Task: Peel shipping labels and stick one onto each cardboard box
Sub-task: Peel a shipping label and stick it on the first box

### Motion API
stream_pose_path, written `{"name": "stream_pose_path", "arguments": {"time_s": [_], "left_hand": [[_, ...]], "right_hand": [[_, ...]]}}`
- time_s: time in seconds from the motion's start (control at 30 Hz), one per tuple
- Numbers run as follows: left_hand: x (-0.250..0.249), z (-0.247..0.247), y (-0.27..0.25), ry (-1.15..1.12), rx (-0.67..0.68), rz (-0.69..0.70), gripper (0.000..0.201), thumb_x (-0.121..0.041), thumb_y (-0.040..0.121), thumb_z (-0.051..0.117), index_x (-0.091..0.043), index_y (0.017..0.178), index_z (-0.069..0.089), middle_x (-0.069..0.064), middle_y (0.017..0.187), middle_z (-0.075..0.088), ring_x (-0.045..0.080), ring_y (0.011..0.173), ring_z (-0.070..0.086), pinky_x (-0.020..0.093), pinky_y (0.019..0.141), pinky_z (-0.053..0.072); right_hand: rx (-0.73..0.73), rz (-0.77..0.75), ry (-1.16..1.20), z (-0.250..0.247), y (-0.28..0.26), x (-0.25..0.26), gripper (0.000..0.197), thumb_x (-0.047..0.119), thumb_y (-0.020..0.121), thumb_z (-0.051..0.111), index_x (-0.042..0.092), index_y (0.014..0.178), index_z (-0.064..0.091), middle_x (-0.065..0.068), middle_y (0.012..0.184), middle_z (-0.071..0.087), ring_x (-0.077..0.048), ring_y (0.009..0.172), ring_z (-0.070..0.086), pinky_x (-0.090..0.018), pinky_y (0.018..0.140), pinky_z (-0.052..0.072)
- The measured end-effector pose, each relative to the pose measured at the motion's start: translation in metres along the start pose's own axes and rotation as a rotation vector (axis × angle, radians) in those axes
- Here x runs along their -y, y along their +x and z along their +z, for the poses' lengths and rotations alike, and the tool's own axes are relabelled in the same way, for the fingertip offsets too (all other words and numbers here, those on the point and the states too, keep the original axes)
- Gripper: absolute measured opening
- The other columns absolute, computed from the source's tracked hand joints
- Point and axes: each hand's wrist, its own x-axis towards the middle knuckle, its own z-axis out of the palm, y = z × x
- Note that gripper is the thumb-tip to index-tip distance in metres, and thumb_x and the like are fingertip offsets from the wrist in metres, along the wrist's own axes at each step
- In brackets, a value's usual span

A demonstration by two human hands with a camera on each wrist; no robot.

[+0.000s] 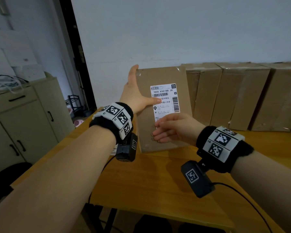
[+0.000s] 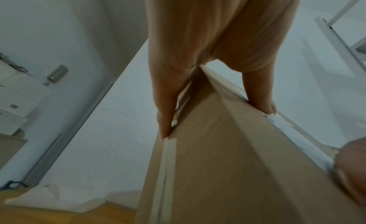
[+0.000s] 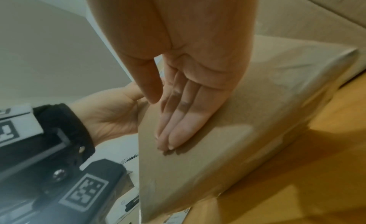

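Observation:
A brown cardboard box (image 1: 173,76) stands upright on the wooden table (image 1: 158,182). A white shipping label (image 1: 165,98) with barcodes is on its front face. My left hand (image 1: 135,93) grips the box's left edge, fingers up along the side and thumb across the front onto the label. The left wrist view shows the box (image 2: 217,164) edge wedged between my thumb (image 2: 259,94) and the fingers. My right hand (image 1: 173,128) lies flat on the box front, covering the label's lower end. In the right wrist view its straight fingers (image 3: 182,125) press on the cardboard (image 3: 247,125).
A row of several more brown boxes (image 1: 242,95) stands along the white wall at the back right. A beige cabinet (image 1: 23,115) stands to the left of the table. White printed sheets (image 1: 114,149) lie on the table under my left wrist.

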Motion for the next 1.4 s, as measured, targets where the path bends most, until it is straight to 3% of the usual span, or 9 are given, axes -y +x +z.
{"name": "stream_pose_path", "arguments": {"time_s": [0.33,0.47,0.63,0.8,0.87,0.97,1.13,1.27,1.4], "left_hand": [[-0.003,-0.001,0.001,-0.018,0.019,-0.01,0.114,-0.026,0.059,0.088,-0.031,0.144,0.013,0.005,0.138,0.045,0.022,0.118,0.052,0.041,0.103,0.043],[-0.005,-0.003,0.002,-0.071,-0.009,-0.003,0.09,-0.021,0.074,0.078,-0.028,0.143,0.02,-0.006,0.116,0.048,0.011,0.093,0.054,0.021,0.08,0.045],[-0.001,-0.004,0.006,-0.089,-0.015,-0.001,0.067,-0.022,0.087,0.064,-0.029,0.14,0.023,-0.007,0.106,0.05,0.002,0.078,0.055,0.009,0.061,0.044],[-0.001,-0.004,0.004,-0.101,-0.022,0.014,0.058,-0.02,0.093,0.055,-0.027,0.141,0.024,-0.005,0.11,0.053,0.009,0.086,0.056,0.019,0.078,0.043],[-0.002,-0.005,0.003,-0.113,-0.016,0.009,0.058,-0.021,0.093,0.054,-0.028,0.141,0.023,-0.002,0.116,0.054,0.01,0.086,0.058,0.02,0.077,0.043],[-0.005,-0.005,-0.001,-0.13,0.005,0.004,0.066,-0.022,0.089,0.062,-0.029,0.141,0.022,-0.002,0.118,0.052,0.007,0.085,0.058,0.016,0.07,0.047],[-0.009,-0.008,-0.009,-0.135,0.031,0.006,0.082,-0.022,0.081,0.071,-0.03,0.143,0.018,0.004,0.131,0.049,0.015,0.101,0.055,0.025,0.083,0.046],[-0.012,-0.011,-0.012,-0.132,0.056,-0.001,0.086,-0.02,0.082,0.071,-0.029,0.146,0.014,0.005,0.133,0.048,0.016,0.104,0.056,0.024,0.08,0.046],[-0.012,-0.012,-0.02,-0.106,0.007,-0.026,0.105,-0.024,0.079,0.074,-0.027,0.149,-0.004,0.007,0.147,0.038,0.02,0.126,0.047,0.032,0.103,0.04]], "right_hand": [[-0.235,-0.115,0.031,-0.033,-0.005,0.015,0.02,0.007,0.093,0.052,-0.006,0.106,0.059,-0.019,0.085,0.069,-0.024,0.07,0.069,-0.029,0.067,0.058],[-0.29,-0.256,0.142,-0.026,0.01,0.038,0.016,0.002,0.093,0.049,-0.004,0.103,0.059,-0.018,0.087,0.069,-0.026,0.076,0.069,-0.033,0.074,0.059],[-0.248,-0.343,0.284,-0.011,0.025,0.056,0.016,-0.004,0.094,0.042,-0.002,0.097,0.058,-0.018,0.087,0.068,-0.026,0.077,0.069,-0.031,0.072,0.059],[-0.123,-0.232,0.175,-0.004,0.019,0.04,0.018,0.001,0.094,0.046,-0.006,0.105,0.059,-0.021,0.091,0.067,-0.029,0.079,0.068,-0.034,0.074,0.059],[-0.106,-0.183,0.082,-0.006,0.013,0.03,0.016,0.002,0.093,0.049,-0.004,0.103,0.06,-0.021,0.09,0.068,-0.027,0.075,0.069,-0.033,0.072,0.059],[-0.114,-0.15,0.059,-0.015,0.004,0.017,0.018,0.002,0.093,0.05,-0.007,0.105,0.059,-0.021,0.086,0.067,-0.027,0.072,0.068,-0.032,0.07,0.058],[-0.145,-0.029,-0.02,-0.035,-0.012,0.002,0.018,0.004,0.088,0.058,-0.006,0.103,0.062,-0.021,0.088,0.069,-0.027,0.075,0.068,-0.031,0.07,0.058],[-0.384,-0.054,-0.083,-0.04,-0.017,0.001,0.012,0.005,0.087,0.06,-0.004,0.095,0.061,-0.015,0.076,0.067,-0.022,0.065,0.063,-0.031,0.067,0.056],[-0.725,-0.185,-0.232,-0.043,-0.007,0.009,0.028,0.016,0.083,0.065,0.007,0.106,0.053,-0.005,0.083,0.061,-0.019,0.075,0.059,-0.035,0.073,0.053]]}}
